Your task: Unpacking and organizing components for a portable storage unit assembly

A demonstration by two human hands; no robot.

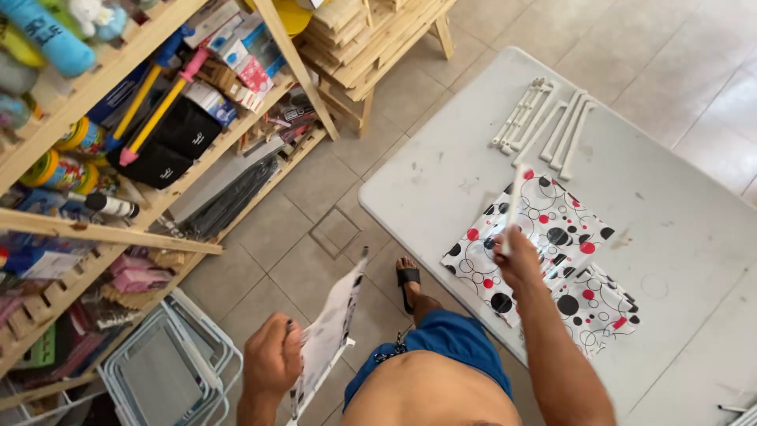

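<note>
Right hand (519,260) grips rigid rod (512,207) (white plastic).

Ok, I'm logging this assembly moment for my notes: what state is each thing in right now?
Left hand: closed around a patterned panel, held beside the body, off the table.
Right hand: gripping a white rod, raised over the table.
Patterned fabric pieces: lying flat on the white table.
Loose white rods: lying in a group at the table's far end.
Folding chairs: folded, on the floor.
</note>
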